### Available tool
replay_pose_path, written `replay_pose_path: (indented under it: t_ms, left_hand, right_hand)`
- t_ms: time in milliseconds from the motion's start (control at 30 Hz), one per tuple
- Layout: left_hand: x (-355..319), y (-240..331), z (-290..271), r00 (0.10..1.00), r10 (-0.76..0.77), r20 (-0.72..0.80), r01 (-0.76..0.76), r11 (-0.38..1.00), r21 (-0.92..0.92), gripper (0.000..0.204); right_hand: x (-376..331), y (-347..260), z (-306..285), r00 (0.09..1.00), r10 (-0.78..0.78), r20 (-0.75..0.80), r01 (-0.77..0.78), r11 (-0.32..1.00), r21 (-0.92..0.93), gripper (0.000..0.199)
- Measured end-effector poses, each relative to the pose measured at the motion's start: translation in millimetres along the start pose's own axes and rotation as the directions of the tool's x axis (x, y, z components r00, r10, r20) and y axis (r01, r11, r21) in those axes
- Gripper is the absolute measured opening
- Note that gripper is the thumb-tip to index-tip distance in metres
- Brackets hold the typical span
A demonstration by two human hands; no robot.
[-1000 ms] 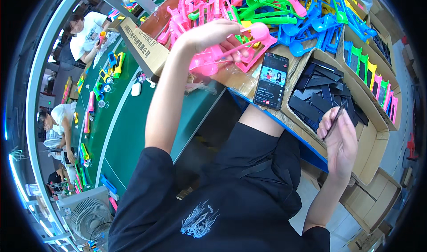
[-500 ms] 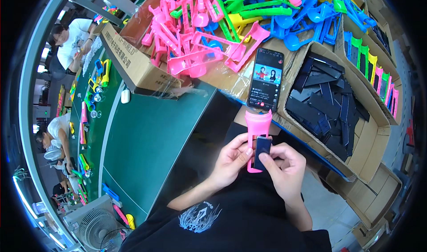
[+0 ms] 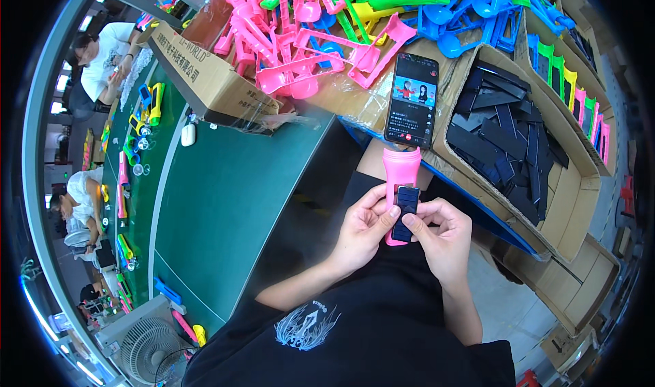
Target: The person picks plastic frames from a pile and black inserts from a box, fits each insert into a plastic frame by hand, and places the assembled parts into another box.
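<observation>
A pink plastic flashlight shell [image 3: 401, 165] stands out in front of my body, its round threaded end pointing away from me. My left hand [image 3: 363, 228] is closed round the shell's left side, the thumb near the panel's edge. A small black solar panel [image 3: 408, 199] lies lengthwise over the shell's handle, its cell lines facing up. My right hand [image 3: 442, 240] pinches the panel from the right, with the thumb pressed on its lower part. Whether the panel sits inside the shell's opening or only on top, I cannot tell.
Just beyond the shell, a phone [image 3: 412, 100] with a lit screen lies on cardboard. A carton [image 3: 563, 233] of black panels stands to the right. Pink, green and blue shells [image 3: 273, 39] are heaped at the back. Left are a green table [image 3: 225, 196], a fan [image 3: 147, 349] and two people.
The shell and both hands have shifted slightly away from me. The panel has tilted, so its cell lines now show, and it covers more of the handle.
</observation>
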State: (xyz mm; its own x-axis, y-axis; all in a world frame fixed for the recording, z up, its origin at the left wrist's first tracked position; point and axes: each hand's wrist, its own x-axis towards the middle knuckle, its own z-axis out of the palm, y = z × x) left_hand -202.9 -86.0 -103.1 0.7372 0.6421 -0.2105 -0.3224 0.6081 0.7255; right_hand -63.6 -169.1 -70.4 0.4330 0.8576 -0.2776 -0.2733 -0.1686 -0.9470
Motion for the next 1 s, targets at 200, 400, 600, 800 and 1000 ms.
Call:
replay_pose_path:
  t_ms: [200,400,600,800,1000]
  left_hand:
    - [-6.0,-11.3,-2.2,1.0,0.011,0.001,-0.011,1.0,0.002,0.041]
    - [-6.2,-13.1,-3.8,1.0,0.002,-0.03,-0.003,1.0,-0.026,0.043]
    - [-2.2,-13.5,-7.6,1.0,-0.013,-0.002,0.013,1.0,-0.01,0.045]
    - [0.0,-10.9,-13.6,1.0,-0.002,-0.011,0.003,0.989,0.149,0.046]
    - [0.4,-6.0,-14.8,0.996,-0.063,0.062,0.06,0.996,0.061,0.044]
  right_hand:
    - [1.3,-3.6,-2.8,1.0,0.029,0.009,-0.029,1.0,-0.003,0.015]
    - [2.5,-0.1,-3.6,0.997,0.065,0.04,-0.063,0.997,-0.04,0.015]
    - [7.4,3.3,-6.2,0.993,0.101,0.054,-0.096,0.992,-0.088,0.016]
    - [11.7,-2.8,-1.3,0.998,0.054,-0.023,-0.058,0.928,-0.368,0.035]
    - [17.8,11.3,-5.2,0.986,0.082,0.142,-0.089,0.995,0.037,0.061]
